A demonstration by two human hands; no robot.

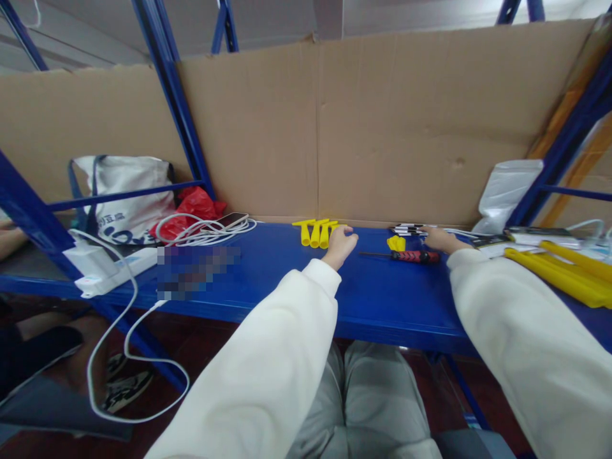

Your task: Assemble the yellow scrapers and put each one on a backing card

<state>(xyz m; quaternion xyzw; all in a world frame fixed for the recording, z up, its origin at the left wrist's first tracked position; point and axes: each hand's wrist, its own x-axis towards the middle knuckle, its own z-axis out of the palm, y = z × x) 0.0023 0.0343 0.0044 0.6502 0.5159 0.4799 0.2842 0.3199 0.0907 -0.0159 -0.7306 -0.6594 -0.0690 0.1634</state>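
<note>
My left hand (pixel 342 245) is at the back middle of the blue shelf, its fingers curled round a yellow T-shaped plastic piece, mostly hidden, with only part of its crossbar showing. Just left of it, several matching yellow T-shaped pieces (pixel 314 234) stand in a row, crossbars towards the back. Farther right, my right hand (pixel 442 240) reaches to the right end of some thin black-and-white rods (pixel 406 229). Its fingers look closed there, but what they grip is too small to tell. Near it lie a small yellow piece (pixel 396 243) and a red-and-black screwdriver (pixel 415 256).
Long yellow parts (pixel 554 274) and a clear plastic bag (pixel 507 191) are at the right. Leftward are a white power strip (pixel 119 271), a coiled white cable (pixel 205 231), a red bag (pixel 198 204) and a cloth bag (pixel 129 197). Cardboard (pixel 396 121) walls the back. Another person's leg (pixel 90 350) shows lower left.
</note>
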